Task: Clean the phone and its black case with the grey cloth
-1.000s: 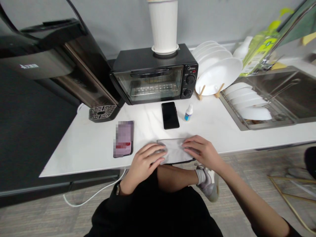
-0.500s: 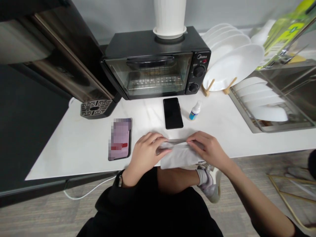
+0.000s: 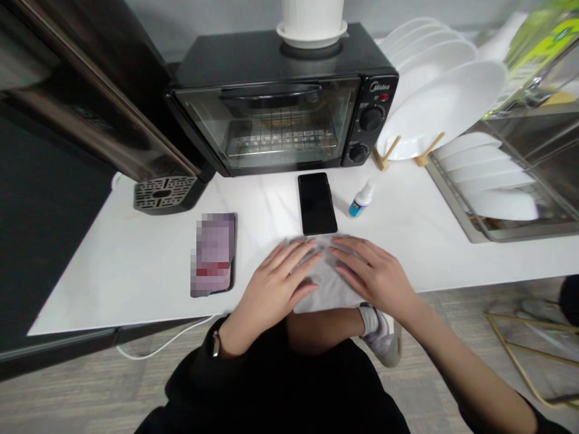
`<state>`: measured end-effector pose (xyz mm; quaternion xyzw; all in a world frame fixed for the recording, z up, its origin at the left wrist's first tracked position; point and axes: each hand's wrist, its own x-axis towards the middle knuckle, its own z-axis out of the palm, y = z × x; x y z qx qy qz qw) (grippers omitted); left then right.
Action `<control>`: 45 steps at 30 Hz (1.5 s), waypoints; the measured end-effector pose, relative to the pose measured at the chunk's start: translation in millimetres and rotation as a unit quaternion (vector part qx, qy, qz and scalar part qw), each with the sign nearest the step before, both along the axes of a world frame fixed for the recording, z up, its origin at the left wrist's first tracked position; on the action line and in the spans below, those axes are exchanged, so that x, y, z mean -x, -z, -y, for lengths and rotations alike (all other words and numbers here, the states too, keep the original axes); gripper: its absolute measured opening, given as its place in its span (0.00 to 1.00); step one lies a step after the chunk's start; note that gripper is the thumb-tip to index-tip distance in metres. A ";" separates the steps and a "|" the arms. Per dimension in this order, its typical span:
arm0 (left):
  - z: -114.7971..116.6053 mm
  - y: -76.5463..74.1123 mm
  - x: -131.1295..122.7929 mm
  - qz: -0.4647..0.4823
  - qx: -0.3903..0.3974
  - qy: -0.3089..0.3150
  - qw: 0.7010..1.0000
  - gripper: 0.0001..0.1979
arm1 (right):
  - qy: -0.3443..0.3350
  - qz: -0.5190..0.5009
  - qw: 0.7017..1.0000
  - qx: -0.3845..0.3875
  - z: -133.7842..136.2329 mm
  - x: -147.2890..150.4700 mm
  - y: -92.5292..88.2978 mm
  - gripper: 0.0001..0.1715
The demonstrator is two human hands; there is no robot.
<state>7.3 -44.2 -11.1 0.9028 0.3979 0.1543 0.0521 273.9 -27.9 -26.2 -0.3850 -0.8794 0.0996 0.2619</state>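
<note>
A light grey cloth lies spread at the counter's front edge, its lower border reaching over the edge. My left hand rests flat on the cloth's left side with fingers stretched out. On the right side, my right hand also lies open, fingers apart on the fabric. Just beyond the cloth is a black phone, screen dark and face up. A small white spray bottle with a blue label stands right of that phone. To the left lies a second phone with a blurred, pinkish screen.
A black toaster oven stands behind, with a white pot on top. White plates stand in a wooden rack beside it. More dishes sit in the sink at right. A dark machine's drip tray is at left.
My fingers have let go of the cloth's folded upper edge and now lie flat on it. The cloth has been opened out towards the black phone. The view has shifted slightly.
</note>
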 end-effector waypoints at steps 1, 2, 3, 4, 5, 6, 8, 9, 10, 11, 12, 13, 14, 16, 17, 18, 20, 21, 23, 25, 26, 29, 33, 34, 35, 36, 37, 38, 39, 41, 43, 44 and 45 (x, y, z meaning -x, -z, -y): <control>3.0 2.7 1.1 -0.019 0.013 0.009 1.000 0.28 | -0.014 0.020 1.000 0.014 3.7 -1.0 1.6 0.29; 5.3 5.0 2.1 -0.032 0.025 0.009 0.999 0.29 | -0.020 0.041 0.999 0.024 6.5 -2.2 3.2 0.31; 6.8 6.6 2.7 -0.039 0.035 0.007 0.999 0.30 | -0.022 0.059 0.998 0.029 8.5 -3.4 4.6 0.33; 7.5 7.6 3.0 -0.042 0.043 0.002 0.998 0.30 | -0.020 0.070 0.997 0.031 9.8 -4.7 5.4 0.34; 7.6 7.8 2.8 -0.042 0.046 -0.001 0.998 0.30 | -0.016 0.074 0.997 0.034 10.7 -5.9 5.6 0.34; 7.3 7.3 2.1 -0.039 0.044 -0.002 0.998 0.30 | -0.014 0.071 0.997 0.037 11.2 -7.1 5.1 0.34; 6.0 4.2 -1.3 -0.029 0.034 -0.003 0.999 0.31 | -0.012 0.042 0.998 0.043 11.8 -9.0 1.9 0.32; 5.2 2.0 -4.1 -0.024 0.028 -0.001 0.999 0.32 | -0.007 0.013 0.999 0.048 11.4 -9.9 -0.3 0.30; 4.3 -0.2 -7.7 -0.020 0.022 0.005 1.000 0.33 | 0.008 -0.024 0.998 0.054 10.1 -10.8 -2.5 0.26; 3.3 -2.1 -11.9 -0.018 0.018 0.017 1.000 0.33 | 0.032 -0.069 0.996 0.055 7.2 -11.8 -4.5 0.22; 2.0 -3.6 -16.8 -0.019 0.018 0.032 0.999 0.34 | 0.066 -0.118 0.990 0.050 2.2 -12.9 -5.9 0.17; 0.4 -4.2 -22.1 -0.022 0.021 0.050 0.998 0.34 | 0.107 -0.163 0.980 0.040 -5.2 -13.9 -6.5 0.15; -1.6 -4.0 -27.3 -0.025 0.028 0.066 0.997 0.35 | 0.145 -0.200 0.968 0.028 -15.1 -14.9 -6.2 0.14; -6.2 -1.9 -36.2 -0.026 0.049 0.088 0.995 0.35 | 0.193 -0.245 0.950 0.018 -40.5 -15.9 -3.7 0.21; -8.4 -0.5 -39.2 -0.022 0.059 0.093 0.994 0.35 | 0.198 -0.258 0.945 0.030 -54.1 -15.8 -2.1 0.27; -10.1 0.4 -40.6 -0.015 0.068 0.095 0.993 0.36 | 0.191 -0.266 0.944 0.051 -66.5 -15.0 -1.0 0.32; -10.4 -0.5 -38.6 0.013 0.073 0.086 0.994 0.36 | 0.159 -0.273 0.944 0.095 -82.1 -11.6 -2.2 0.33; -8.5 -2.8 -35.2 0.035 0.074 0.074 0.994 0.36 | 0.142 -0.273 0.945 0.109 -83.1 -9.2 -5.2 0.30; 0.0 -10.7 -25.3 0.094 0.080 0.039 0.992 0.34 | 0.107 -0.256 0.953 0.124 -69.1 -3.9 -16.2 0.21; 13.7 -21.0 -15.1 0.176 0.101 -0.002 0.979 0.34 | 0.054 -0.211 0.966 0.139 -37.4 0.7 -30.5 0.17; 21.6 -26.1 -11.4 0.217 0.115 -0.020 0.969 0.33 | 0.008 -0.173 0.971 0.162 -18.0 2.4 -37.0 0.16; 43.4 -35.5 -10.8 0.205 0.107 -0.032 0.972 0.22 | -0.107 -0.055 0.974 0.193 37.7 4.8 -46.9 0.12; 61.7 -29.2 -32.7 0.064 0.079 0.000 0.995 0.17 | -0.085 0.048 0.984 0.146 81.4 4.6 -39.9 0.11; 65.3 -25.7 -40.0 0.041 0.072 0.007 0.997 0.19 | -0.077 0.064 0.986 0.133 88.0 4.0 -37.2 0.13; 69.2 -22.3 -46.8 0.030 0.061 0.019 0.997 0.21 | -0.073 0.077 0.987 0.124 93.8 3.0 -35.0 0.14; 73.2 -19.4 -52.5 0.026 0.052 0.036 0.998 0.22 | -0.075 0.085 0.986 0.120 99.2 0.9 -33.2 0.15; 77.6 -17.3 -56.1 0.028 0.042 0.058 0.997 0.23 | -0.084 0.089 0.985 0.121 104.4 -2.9 -32.0 0.15; 82.1 -16.0 -56.9 0.034 0.029 0.081 0.996 0.24 | -0.098 0.088 0.984 0.120 109.2 -9.1 -31.3 0.16; 86.5 -15.6 -54.1 0.040 0.013 0.098 0.994 0.24 | -0.107 0.085 0.984 0.114 113.4 -18.5 -31.1 0.16; 94.6 -16.2 -36.5 0.050 -0.023 0.102 0.993 0.25 | -0.093 0.069 0.989 0.093 119.0 -46.9 -31.7 0.16; 100.7 -17.5 -6.2 0.040 -0.034 0.041 0.998 0.24 | -0.005 0.027 0.995 0.095 120.5 -83.1 -32.9 0.13; 102.9 -17.9 10.4 0.042 -0.024 -0.003 0.999 0.24 | 0.061 -0.010 0.990 0.123 120.3 -99.9 -33.4 0.11; 104.5 -18.2 25.6 0.046 -0.011 -0.041 0.998 0.22 | 0.108 -0.067 0.978 0.164 120.0 -113.3 -33.5 0.11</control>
